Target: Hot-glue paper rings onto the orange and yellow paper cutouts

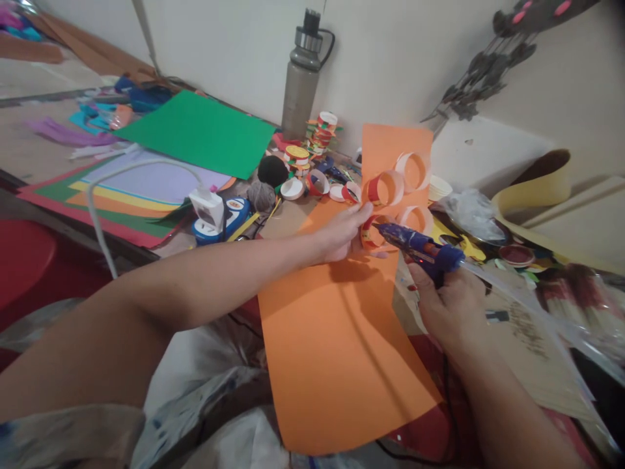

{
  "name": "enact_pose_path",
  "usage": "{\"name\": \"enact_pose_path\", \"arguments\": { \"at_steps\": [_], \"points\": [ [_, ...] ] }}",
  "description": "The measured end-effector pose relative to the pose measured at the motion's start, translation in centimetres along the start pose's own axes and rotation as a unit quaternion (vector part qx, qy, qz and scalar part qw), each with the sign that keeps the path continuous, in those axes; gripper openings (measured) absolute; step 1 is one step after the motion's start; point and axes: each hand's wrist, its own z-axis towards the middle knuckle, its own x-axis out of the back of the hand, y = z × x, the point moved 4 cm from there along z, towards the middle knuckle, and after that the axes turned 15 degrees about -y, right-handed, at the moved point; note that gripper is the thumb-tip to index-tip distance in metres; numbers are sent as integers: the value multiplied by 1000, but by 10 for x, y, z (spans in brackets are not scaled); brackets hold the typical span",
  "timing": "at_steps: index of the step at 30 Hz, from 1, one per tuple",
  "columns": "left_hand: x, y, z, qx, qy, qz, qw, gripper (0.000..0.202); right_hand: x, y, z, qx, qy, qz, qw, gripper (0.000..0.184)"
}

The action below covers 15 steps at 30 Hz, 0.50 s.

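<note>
Head view: grasped a blue glue gun in the right hand, pointing its nozzle at the lower-left paper ring; clasped that ring with the left hand against the orange sheet, just beside three other rings, right of the bottle.

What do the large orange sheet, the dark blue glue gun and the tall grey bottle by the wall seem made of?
Large orange sheet: matt card or perhaps thin foam; its even surface shows no shine.
Dark blue glue gun: probably hard plastic, going by its moulded body.
Tall grey bottle: likely translucent plastic, smoky-looking, with a silvery collar that shines like metal.
</note>
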Motion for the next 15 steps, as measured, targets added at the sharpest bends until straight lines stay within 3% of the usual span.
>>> {"name": "enact_pose_path", "arguments": {
  "at_steps": [7,15],
  "points": [
    [-1,-3,-1,2,4,46,999,34,1,0,-4,-28,-35,-42,998,62],
    [4,0,-2,-47,19,56,997,28,6,-4,-4,-27,-13,-90,995,56]
  ]
}}
